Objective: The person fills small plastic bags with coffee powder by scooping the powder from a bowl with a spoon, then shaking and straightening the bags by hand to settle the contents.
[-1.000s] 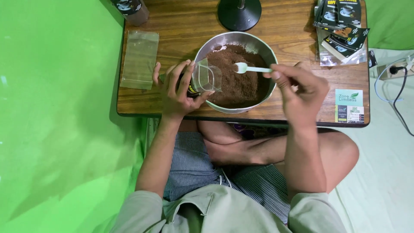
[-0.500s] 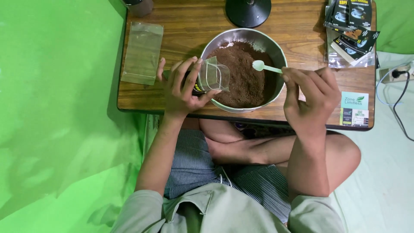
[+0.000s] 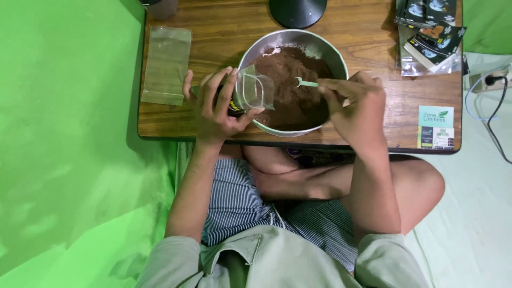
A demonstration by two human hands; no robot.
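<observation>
A small clear pouch is held open at the left rim of a round metal bowl, its mouth turned toward the brown powder that fills the bowl. The pouch is gripped by the left hand, whose fingers are curled around it and around a dark, yellow-marked part of it at the bowl's left edge. A small pale green scoop is held over the powder near the bowl's middle; its handle is pinched in the closed fingers of the right hand, which lies over the bowl's right rim.

The bowl stands on a wooden table, near its front edge. Left of the bowl, well apart from it, a flat, empty, clear rectangular bag lies on the wood. Behind the bowl, a round black base is seen at the table's far edge. To the bowl's right, at the far corner, a loose stack of dark printed sachets in clear wrap is spread. Nearer the front right corner, a light green square label and a smaller dark and white card below it are set flat.
</observation>
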